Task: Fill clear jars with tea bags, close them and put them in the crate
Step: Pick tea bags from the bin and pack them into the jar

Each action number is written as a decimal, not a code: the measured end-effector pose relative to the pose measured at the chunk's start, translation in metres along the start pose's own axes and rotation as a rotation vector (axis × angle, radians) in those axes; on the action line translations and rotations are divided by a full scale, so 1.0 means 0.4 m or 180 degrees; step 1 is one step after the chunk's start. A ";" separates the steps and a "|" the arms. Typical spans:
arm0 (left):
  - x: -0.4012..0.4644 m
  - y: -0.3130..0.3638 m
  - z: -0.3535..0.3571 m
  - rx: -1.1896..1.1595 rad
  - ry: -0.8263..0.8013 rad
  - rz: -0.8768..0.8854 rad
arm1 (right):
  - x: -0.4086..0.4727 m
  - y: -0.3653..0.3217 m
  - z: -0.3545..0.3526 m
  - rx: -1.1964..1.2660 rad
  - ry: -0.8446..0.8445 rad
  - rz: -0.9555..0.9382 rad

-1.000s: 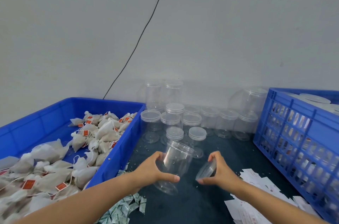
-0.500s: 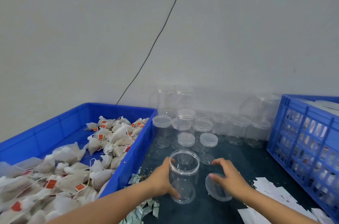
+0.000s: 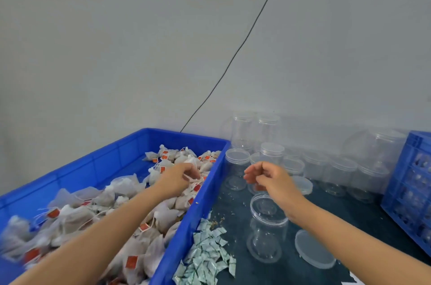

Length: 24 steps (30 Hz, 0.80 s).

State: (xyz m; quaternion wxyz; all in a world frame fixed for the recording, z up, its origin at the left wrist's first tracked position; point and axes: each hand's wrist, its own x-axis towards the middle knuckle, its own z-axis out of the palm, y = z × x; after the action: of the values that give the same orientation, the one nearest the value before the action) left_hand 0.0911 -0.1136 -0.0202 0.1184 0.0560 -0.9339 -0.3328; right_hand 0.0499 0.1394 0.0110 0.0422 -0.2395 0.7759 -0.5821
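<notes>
An open clear jar point(image 3: 268, 228) stands upright and empty on the dark table, its lid point(image 3: 313, 249) lying flat to its right. My left hand point(image 3: 179, 176) is down in the blue bin point(image 3: 205, 193), fingers curled round a white tea bag point(image 3: 194, 178) on top of the tea-bag pile point(image 3: 93, 214). My right hand point(image 3: 268, 178) hovers above and behind the open jar, fingers loosely curled, holding nothing. The blue slatted crate point(image 3: 408, 182) stands at the right edge.
Several lidded empty jars point(image 3: 314, 163) stand in rows against the back wall. Small green-white sachets point(image 3: 207, 252) lie heaped beside the bin's near corner. A black cable point(image 3: 233, 56) runs up the wall. White paper scraps show at the bottom right.
Both hands let go of the jar and lid, which now rest on the table. The left hand moved into the bin onto the tea bags; the right hand rose leftward over the jar.
</notes>
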 end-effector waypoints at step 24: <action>-0.017 -0.224 -0.022 0.1865 -0.1235 -0.0115 | 0.143 0.003 0.291 -0.0567 -0.0173 -0.0150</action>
State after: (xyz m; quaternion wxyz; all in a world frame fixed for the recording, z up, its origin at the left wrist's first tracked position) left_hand 0.1020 -0.1869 -0.0717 -0.0883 0.0398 -0.9937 -0.0571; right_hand 0.0393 0.0127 -0.0152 0.0281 -0.2762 0.8173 -0.5049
